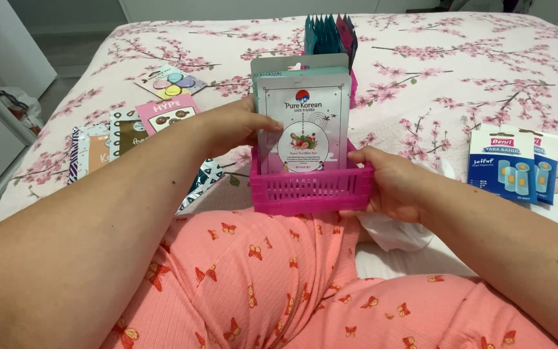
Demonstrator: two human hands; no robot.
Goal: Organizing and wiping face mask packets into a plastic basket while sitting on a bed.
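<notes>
A bright pink slatted plastic basket (pixel 305 190) rests against my lap on the bed. Several flat sachets stand upright inside it; the front one is a white face-mask sachet (pixel 301 123) with a round fruit picture. My left hand (pixel 234 126) grips the left edge of that sachet stack. My right hand (pixel 389 181) holds the basket's right end, fingers wrapped around its corner.
A second pink basket of teal and magenta sachets (pixel 330 35) stands farther back. Loose sachets (pixel 130 129) lie fanned at the left on the floral bedspread (pixel 440 71). Two blue plaster boxes (pixel 515 165) lie at the right. White crumpled tissue (pixel 392 229) sits under my right hand.
</notes>
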